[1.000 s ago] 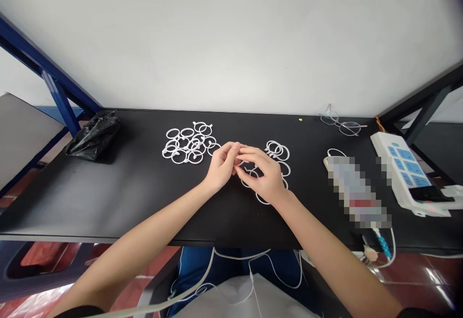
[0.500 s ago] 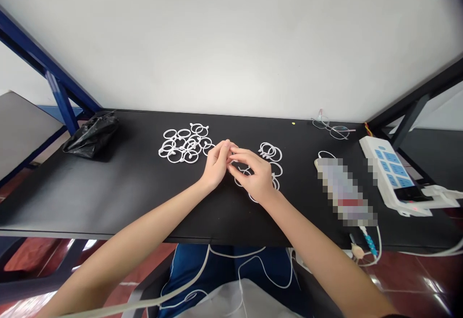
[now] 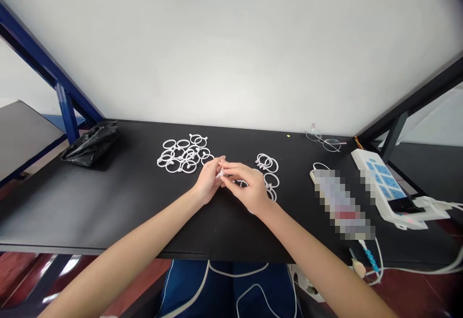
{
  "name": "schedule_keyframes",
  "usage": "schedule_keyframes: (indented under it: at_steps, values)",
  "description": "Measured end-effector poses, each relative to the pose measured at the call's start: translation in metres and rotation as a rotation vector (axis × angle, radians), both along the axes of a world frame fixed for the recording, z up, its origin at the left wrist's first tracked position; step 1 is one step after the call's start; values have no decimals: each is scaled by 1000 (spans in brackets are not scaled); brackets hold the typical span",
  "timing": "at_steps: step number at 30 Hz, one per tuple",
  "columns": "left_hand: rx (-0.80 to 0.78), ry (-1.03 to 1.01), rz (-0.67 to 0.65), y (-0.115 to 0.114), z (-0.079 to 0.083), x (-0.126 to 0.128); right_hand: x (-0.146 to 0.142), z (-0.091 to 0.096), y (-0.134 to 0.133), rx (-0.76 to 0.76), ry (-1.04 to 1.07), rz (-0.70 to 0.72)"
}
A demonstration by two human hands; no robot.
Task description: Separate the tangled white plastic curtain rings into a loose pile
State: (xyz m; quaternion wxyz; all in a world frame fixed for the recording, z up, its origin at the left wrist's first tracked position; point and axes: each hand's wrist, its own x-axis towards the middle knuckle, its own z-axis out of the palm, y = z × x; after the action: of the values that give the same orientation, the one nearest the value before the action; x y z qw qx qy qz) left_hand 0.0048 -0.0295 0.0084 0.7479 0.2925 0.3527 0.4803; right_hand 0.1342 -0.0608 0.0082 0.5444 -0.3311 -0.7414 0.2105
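My left hand (image 3: 207,181) and my right hand (image 3: 245,186) meet fingertip to fingertip over the middle of the black table (image 3: 119,202). Both pinch one small white plastic ring (image 3: 220,173) between them. A cluster of several white rings (image 3: 183,153) lies just behind my left hand. A smaller group of white rings (image 3: 268,168) lies behind and right of my right hand, partly hidden by it.
A crumpled black plastic bag (image 3: 91,143) sits at the back left. Eyeglasses (image 3: 326,141) lie at the back right. A white and blue power strip (image 3: 384,183) and a blurred-out object (image 3: 340,203) with cables occupy the right side. A blue frame post (image 3: 67,110) stands at the left.
Both hands stay pinched together on the ring. My view has tilted, so hands and table contents sit slightly lower and further left in the picture.
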Motion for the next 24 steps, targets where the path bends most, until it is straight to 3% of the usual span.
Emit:
schedule_keyframes:
  at_steps: [4,8,15,20,24]
  values:
    - [43,29,-27,-2,5,0,-2,3,1,145,-38,-59]
    - [136,126,47,-1,3,-1,-4,4,1,240,-61,-94]
    - [239,223,116,0,-2,-1,-4,1,-2,245,-77,-117]
    - [226,195,108,-5,-1,2,-3,3,-6,250,-84,-118]
    - [117,137,107,-9,1,4,-5,4,-8,250,-62,-136]
